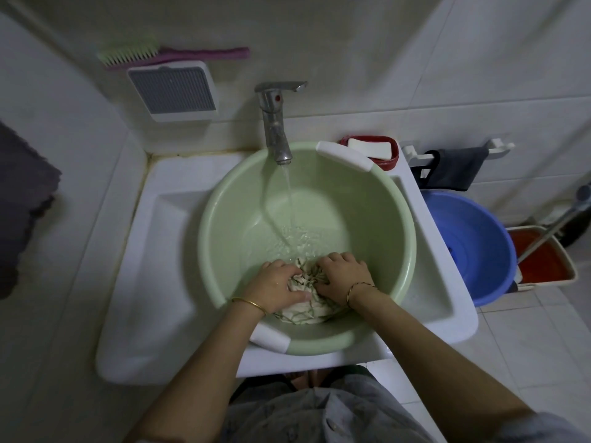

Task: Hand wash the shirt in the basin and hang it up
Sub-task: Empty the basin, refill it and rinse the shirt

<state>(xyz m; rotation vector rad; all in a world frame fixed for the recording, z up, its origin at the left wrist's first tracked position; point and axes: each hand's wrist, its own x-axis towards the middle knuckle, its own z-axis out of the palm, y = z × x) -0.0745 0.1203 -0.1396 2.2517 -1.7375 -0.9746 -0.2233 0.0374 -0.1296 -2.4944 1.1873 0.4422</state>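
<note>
Hidden / unclear: most of the shirt (pixel 305 297) covered by both hands, with the lowest folds under water. Collar and sleeves not distinguishable. Fingertips of both hands buried in fabric. Orange mop bucket (pixel 540 260) on the floor, partly behind the blue bucket (pixel 479 251).

Shirt location: wadded at the near side of the pale green basin (pixel 204 225). Basin seated in the white sink (pixel 150 251), toward the sink's right edge.

Hands:
- Left hand (pixel 275 282): palm down, fingers curled, thumb clamped across a fold of the shirt.
- Right hand (pixel 342 271): knuckles up, fingers curled down into the wad, gripping it.
- Just beside each other, forearms converging from the sink's near edge.
- Thin gold bangle (pixel 251 303) on left wrist, cord bracelet (pixel 358 287) on right.

Materials:
- Shirt cream with a green streaked print, wet and crumpled.
- Basin smooth round plastic with two white rim grips.
- Chrome tap (pixel 275 123) at the sink's far edge, running. Clear stream (pixel 289 199) landing just beyond the hands, rippling shallow water.
- White soap bar (pixel 369 148) in a red dish (pixel 395 156) at the sink's far right corner.
</note>
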